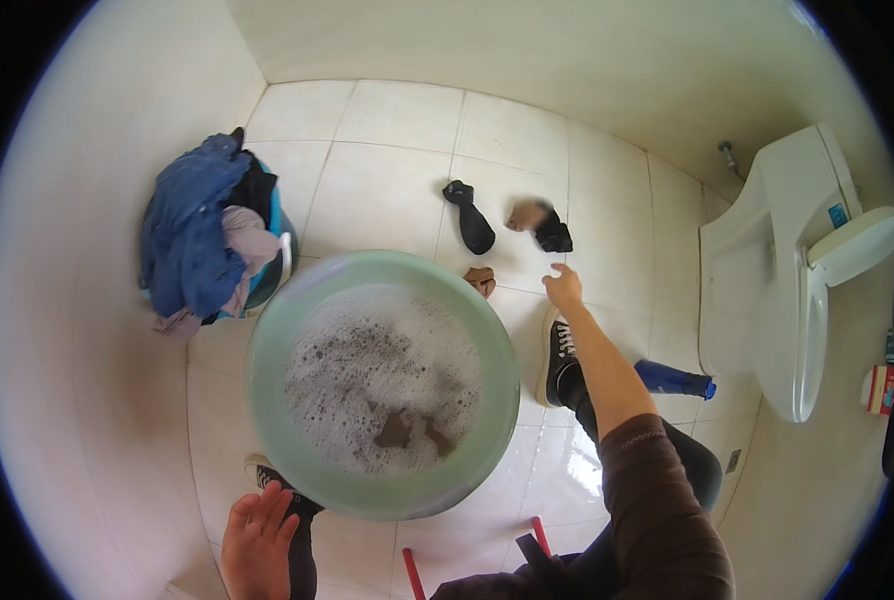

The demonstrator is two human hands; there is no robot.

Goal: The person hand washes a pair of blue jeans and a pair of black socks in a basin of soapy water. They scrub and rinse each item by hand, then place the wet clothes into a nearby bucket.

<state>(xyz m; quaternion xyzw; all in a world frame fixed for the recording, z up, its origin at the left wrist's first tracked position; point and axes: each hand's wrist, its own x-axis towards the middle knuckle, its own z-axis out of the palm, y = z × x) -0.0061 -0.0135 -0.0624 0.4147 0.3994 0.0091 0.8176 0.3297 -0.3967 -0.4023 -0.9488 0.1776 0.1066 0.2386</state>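
Observation:
A large green plastic basin (383, 506) with foamy water (387, 375) stands on the tiled floor before me. My right hand (564, 286) reaches over the floor right of the basin, above my black sneaker, fingers apart and holding nothing. Just beyond it lies a crumpled black sock (553, 234) beside a brown, partly blurred piece of cloth (525, 214). A black sock (475, 225) lies stretched out farther left, and a brown cloth item (482, 281) is at the basin's rim. My left hand (259, 536) is raised, empty and palm up, at the basin's lower left.
A blue bucket (276, 202) heaped with clothes, including blue denim (199, 225), stands by the left wall. At right are a white toilet (739, 292) and a blue bottle (672, 379) lying on the floor. Red stool legs (414, 574) show near my lap.

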